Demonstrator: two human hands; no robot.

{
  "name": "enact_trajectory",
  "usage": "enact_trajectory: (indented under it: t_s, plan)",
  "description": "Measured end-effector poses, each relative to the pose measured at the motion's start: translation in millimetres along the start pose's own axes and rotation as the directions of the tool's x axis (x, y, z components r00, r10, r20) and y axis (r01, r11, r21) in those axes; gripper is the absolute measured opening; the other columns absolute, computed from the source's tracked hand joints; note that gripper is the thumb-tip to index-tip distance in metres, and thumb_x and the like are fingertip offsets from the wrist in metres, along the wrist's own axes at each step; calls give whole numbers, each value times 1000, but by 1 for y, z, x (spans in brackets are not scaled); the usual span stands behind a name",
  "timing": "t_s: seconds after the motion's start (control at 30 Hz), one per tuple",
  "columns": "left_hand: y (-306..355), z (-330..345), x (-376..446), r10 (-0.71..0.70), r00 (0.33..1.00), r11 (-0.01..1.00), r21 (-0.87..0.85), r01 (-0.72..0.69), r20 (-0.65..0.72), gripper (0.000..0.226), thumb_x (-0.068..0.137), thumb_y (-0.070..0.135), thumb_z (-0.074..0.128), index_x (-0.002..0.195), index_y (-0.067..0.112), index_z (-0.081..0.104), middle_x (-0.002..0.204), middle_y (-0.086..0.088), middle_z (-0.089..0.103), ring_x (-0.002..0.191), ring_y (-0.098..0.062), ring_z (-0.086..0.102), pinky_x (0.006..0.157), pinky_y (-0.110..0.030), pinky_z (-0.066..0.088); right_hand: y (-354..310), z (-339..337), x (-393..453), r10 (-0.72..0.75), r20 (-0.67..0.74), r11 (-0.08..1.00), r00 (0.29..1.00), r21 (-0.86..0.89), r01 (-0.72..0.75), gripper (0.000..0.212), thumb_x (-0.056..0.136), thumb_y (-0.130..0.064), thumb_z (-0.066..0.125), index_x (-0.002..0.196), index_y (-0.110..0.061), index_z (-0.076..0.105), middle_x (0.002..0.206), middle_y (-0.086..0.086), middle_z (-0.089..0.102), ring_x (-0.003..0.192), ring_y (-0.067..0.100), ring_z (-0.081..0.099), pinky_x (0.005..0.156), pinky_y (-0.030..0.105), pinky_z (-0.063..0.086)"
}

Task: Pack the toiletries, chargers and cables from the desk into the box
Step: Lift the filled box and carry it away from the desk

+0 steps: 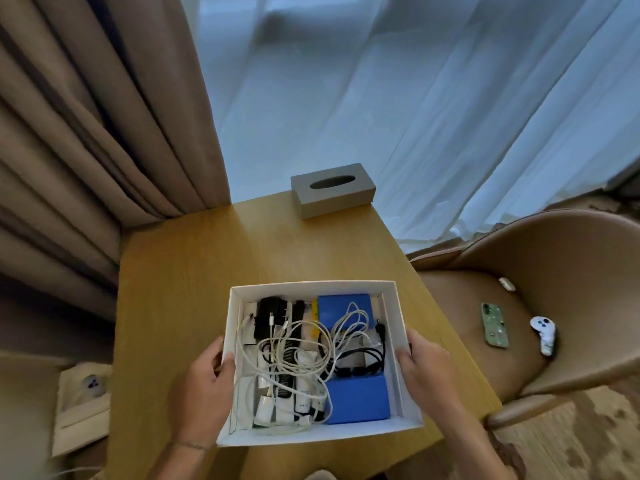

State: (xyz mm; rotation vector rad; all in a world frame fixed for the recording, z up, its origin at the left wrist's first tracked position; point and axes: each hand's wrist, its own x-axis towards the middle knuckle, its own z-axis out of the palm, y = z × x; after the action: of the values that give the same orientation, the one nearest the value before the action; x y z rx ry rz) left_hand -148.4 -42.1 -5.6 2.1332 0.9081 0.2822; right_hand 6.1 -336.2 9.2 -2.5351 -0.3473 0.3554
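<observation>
A white open box (398, 306) sits on the wooden desk (194, 271) near its front edge. Inside lie tangled white cables (294, 344), a black cable (367, 362), a white charger plug (265, 408), a black comb (287, 379), black chargers (273, 315), white toiletry tubes (304, 400) and two blue packs (358, 398). My left hand (204, 393) grips the box's left wall, thumb over the rim. My right hand (424, 368) grips the right wall the same way.
A grey tissue box (332, 190) stands at the desk's far edge. To the right, a tan chair (568, 265) holds a green phone (494, 325), a white game controller (545, 334) and a small white case (506, 284). Curtains hang behind; a paper bag (81, 414) sits lower left.
</observation>
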Motion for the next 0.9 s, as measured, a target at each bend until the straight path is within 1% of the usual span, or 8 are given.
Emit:
enact_trajectory:
  t_s: [0.13, 0.33, 0.4, 0.47, 0.53, 0.63, 0.7, 0.9]
  plan:
    - [12, -6, -3, 94, 994, 996, -2, -94, 55, 34, 97, 23, 56, 122, 45, 64, 77, 29, 71, 34, -11, 38, 37, -20, 30, 1, -6, -33, 103, -88, 993, 991, -43, -107, 13, 100, -19, 56, 93, -30, 56, 65, -9, 58, 56, 12, 57, 43, 20, 38]
    - [29, -10, -20, 193, 962, 981, -29, -191, 193, 43, 96, 21, 58, 113, 60, 58, 77, 32, 70, 34, -9, 45, 33, -23, 37, 11, -9, -100, 272, -180, 958, 945, -39, -284, 28, 98, -16, 56, 76, -29, 47, 62, -4, 57, 57, 16, 55, 46, 30, 36]
    - [34, -5, -27, 236, 940, 971, -30, -236, 247, 43, 96, 21, 58, 101, 64, 57, 76, 22, 73, 30, -5, 39, 31, -15, 29, 15, -11, -127, 325, -206, 943, 923, 4, -332, 25, 99, -16, 56, 77, -27, 51, 62, -2, 57, 55, 15, 54, 47, 29, 36]
    - [43, 2, -35, 275, 914, 959, -23, -281, 297, 38, 97, 19, 59, 110, 55, 58, 77, 14, 74, 29, -5, 38, 30, -11, 25, 20, -16, -154, 372, -239, 927, 897, 46, -373, 12, 100, -16, 54, 93, -22, 62, 67, -3, 61, 58, 13, 55, 47, 27, 37]
    - [55, 9, -47, 317, 886, 943, -16, -331, 340, 35, 98, 19, 59, 119, 47, 57, 80, 10, 76, 29, -4, 42, 30, -11, 27, 27, -19, -182, 433, -278, 901, 858, 101, -422, 18, 100, -17, 53, 114, -21, 65, 76, -4, 65, 63, 13, 59, 51, 29, 43]
    - [75, 19, -68, 375, 832, 911, 2, -411, 410, 30, 98, 21, 60, 125, 35, 64, 90, 4, 77, 39, -4, 56, 33, -15, 38, 40, -20, -227, 525, -310, 851, 793, 179, -494, 25, 101, -19, 52, 123, -21, 63, 77, -2, 66, 62, 17, 62, 55, 36, 54]
    - [88, 28, -87, 420, 783, 878, 12, -478, 460, 29, 97, 22, 61, 125, 27, 67, 97, 0, 78, 53, -11, 66, 43, -22, 48, 53, -20, -261, 577, -350, 816, 738, 202, -542, 29, 101, -20, 51, 128, -23, 61, 71, 0, 65, 58, 19, 61, 53, 37, 52]
    - [107, 59, -172, 551, 616, 765, -46, -642, 563, 36, 98, 26, 59, 133, 33, 62, 101, 1, 79, 53, -2, 59, 46, -17, 40, 91, -8, -381, 724, -449, 679, 524, 333, -654, 12, 98, -17, 54, 87, -17, 59, 64, 3, 59, 53, 23, 56, 49, 45, 47]
